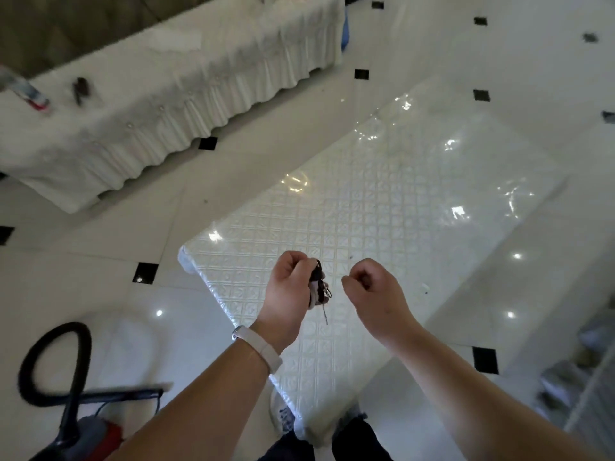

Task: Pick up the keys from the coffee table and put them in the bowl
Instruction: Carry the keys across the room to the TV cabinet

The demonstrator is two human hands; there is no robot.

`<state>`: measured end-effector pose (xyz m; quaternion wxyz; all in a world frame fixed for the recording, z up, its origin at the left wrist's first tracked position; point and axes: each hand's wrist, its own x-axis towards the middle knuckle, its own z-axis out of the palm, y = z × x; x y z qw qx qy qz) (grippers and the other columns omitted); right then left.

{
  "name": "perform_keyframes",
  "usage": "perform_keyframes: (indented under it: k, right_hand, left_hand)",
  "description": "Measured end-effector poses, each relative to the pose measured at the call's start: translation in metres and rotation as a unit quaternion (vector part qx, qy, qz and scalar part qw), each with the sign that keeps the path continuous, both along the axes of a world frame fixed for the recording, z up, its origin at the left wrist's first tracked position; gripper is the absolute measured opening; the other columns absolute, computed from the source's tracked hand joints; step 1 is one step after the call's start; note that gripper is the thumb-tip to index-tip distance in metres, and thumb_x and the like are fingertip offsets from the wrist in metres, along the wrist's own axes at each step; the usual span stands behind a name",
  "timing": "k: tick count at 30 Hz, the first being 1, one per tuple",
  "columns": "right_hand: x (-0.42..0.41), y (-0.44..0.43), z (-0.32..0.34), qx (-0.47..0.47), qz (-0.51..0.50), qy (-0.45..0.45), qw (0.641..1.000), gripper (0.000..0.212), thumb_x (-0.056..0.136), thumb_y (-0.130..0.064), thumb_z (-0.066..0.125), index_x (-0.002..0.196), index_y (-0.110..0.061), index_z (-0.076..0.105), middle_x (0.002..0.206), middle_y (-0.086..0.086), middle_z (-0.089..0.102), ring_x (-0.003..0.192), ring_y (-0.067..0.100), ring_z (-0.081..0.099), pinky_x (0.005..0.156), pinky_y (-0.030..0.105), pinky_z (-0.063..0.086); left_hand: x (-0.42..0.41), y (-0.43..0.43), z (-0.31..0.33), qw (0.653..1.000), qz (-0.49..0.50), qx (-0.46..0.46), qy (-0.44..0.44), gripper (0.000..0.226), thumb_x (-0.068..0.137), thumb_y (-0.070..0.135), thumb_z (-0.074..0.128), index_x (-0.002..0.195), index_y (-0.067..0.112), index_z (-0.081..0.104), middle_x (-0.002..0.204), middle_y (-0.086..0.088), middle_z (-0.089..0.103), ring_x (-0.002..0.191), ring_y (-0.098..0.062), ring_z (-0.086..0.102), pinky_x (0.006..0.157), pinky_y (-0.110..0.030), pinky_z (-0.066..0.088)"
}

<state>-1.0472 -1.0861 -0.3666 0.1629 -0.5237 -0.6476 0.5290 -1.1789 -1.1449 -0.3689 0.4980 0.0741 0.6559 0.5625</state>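
My left hand (289, 291), with a pale band on its wrist, is closed around a dark bunch of keys (319, 286). The bunch hangs beside my fingers, and one thin key points down. All of this is a little above the near end of the white, glossy, patterned coffee table (382, 201). Just to the right of the keys, my right hand (374, 289) is curled into a loose fist and holds nothing. No bowl is in view.
A sofa with a white frilled cover (173, 94) runs along the far left, with a small dark object (81, 89) and a blurred item (28, 91) on it. A vacuum cleaner with a black hose (63, 371) stands at the lower left. Shelving (579, 371) sits at the right edge.
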Motion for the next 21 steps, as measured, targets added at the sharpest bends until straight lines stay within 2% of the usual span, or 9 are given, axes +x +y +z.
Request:
perform_keyframes:
  k: [4, 7, 10, 13, 17, 21]
  right_hand:
    - [0.005, -0.009, 0.034, 0.006, -0.029, 0.007, 1.0, 0.01, 0.084, -0.012, 0.06, 0.074, -0.012, 0.055, 0.055, -0.004, 0.048, 0.048, 0.01, 0.039, 0.046, 0.026, 0.035]
    - [0.011, -0.016, 0.052, 0.014, -0.062, -0.003, 0.998, 0.01, 0.083, -0.013, 0.059, 0.073, -0.013, 0.057, 0.056, -0.003, 0.05, 0.05, 0.012, 0.042, 0.048, 0.028, 0.036]
    - [0.019, -0.022, 0.069, 0.015, -0.12, -0.001, 0.993, 0.01, 0.081, -0.012, 0.058, 0.071, -0.013, 0.057, 0.054, -0.004, 0.05, 0.05, 0.012, 0.044, 0.046, 0.027, 0.036]
    - [0.029, -0.025, 0.082, 0.011, -0.179, 0.022, 0.984, 0.01, 0.079, -0.008, 0.057, 0.069, -0.011, 0.057, 0.053, -0.003, 0.048, 0.048, 0.013, 0.043, 0.046, 0.028, 0.037]
    - [0.051, -0.026, 0.1, 0.017, -0.221, 0.052, 0.974, 0.014, 0.079, -0.006, 0.057, 0.067, -0.013, 0.056, 0.054, 0.002, 0.047, 0.048, 0.015, 0.044, 0.046, 0.028, 0.037]
    - [0.086, -0.019, 0.118, 0.047, -0.239, 0.06, 0.968, 0.011, 0.079, -0.006, 0.058, 0.069, -0.011, 0.056, 0.058, 0.005, 0.05, 0.051, 0.016, 0.045, 0.046, 0.025, 0.038]
  left_hand:
    - [-0.003, -0.007, 0.028, 0.998, -0.055, -0.018, 0.041, 0.009, 0.087, 0.014, 0.065, 0.09, 0.009, 0.059, 0.081, -0.008, 0.061, 0.068, -0.02, 0.057, 0.058, -0.032, 0.056]
    - [-0.004, -0.011, 0.047, 0.989, -0.102, -0.01, 0.107, 0.011, 0.084, 0.015, 0.07, 0.089, 0.01, 0.062, 0.072, -0.004, 0.058, 0.057, -0.013, 0.054, 0.053, -0.026, 0.052]
    - [-0.004, -0.012, 0.065, 0.979, -0.142, 0.001, 0.147, 0.011, 0.082, 0.017, 0.073, 0.087, 0.013, 0.064, 0.07, -0.004, 0.061, 0.052, -0.009, 0.057, 0.055, -0.033, 0.058]
    - [0.002, -0.006, 0.079, 0.975, -0.166, 0.021, 0.147, 0.012, 0.081, 0.017, 0.073, 0.089, 0.014, 0.065, 0.072, -0.004, 0.065, 0.056, -0.011, 0.061, 0.061, -0.038, 0.059]
    - [0.024, 0.006, 0.098, 0.973, -0.182, 0.056, 0.128, 0.014, 0.082, 0.015, 0.073, 0.094, 0.014, 0.065, 0.074, -0.005, 0.066, 0.059, -0.014, 0.062, 0.059, -0.028, 0.056]
    - [0.059, 0.022, 0.114, 0.968, -0.205, 0.068, 0.129, 0.01, 0.082, 0.013, 0.071, 0.092, 0.011, 0.067, 0.076, -0.009, 0.066, 0.062, -0.014, 0.062, 0.058, -0.025, 0.052]
